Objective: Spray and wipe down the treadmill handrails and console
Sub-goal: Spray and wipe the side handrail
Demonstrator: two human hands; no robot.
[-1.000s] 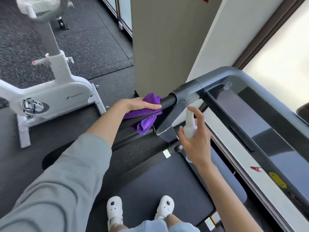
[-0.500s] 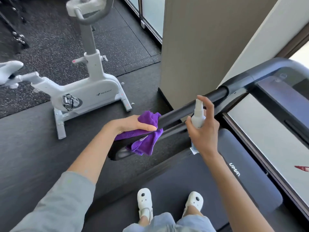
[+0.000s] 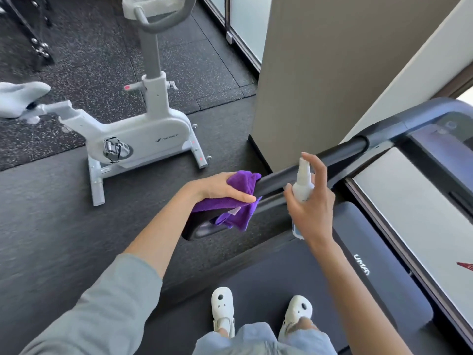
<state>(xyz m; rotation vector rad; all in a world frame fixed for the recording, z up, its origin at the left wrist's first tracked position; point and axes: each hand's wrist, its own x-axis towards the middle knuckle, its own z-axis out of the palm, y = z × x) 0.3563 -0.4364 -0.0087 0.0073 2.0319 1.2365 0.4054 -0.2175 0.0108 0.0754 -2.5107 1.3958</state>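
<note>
Treadmill [image 3: 302, 285] fills the lower right, its dark deck under the person's white clogs [image 3: 223, 307] and its console [image 3: 445, 139] at the far right edge. From the console the left handrail [image 3: 317, 160], a black padded bar, runs down and leftward to its rounded end [image 3: 202, 231]. A white exercise bike [image 3: 133, 142] stands well apart on the dark floor to the left. Draped over the rail near that end is a purple microfibre cloth [image 3: 239, 201], and the left hand [image 3: 222, 188] lies on top of it, fingers wrapped over the cloth and rail, thumb along the near side. Just beside it, nearer the console, the right hand [image 3: 311, 208] grips a small white spray bottle [image 3: 303, 183] upright, index finger raised above the nozzle, the bottle in front of the rail.
</note>
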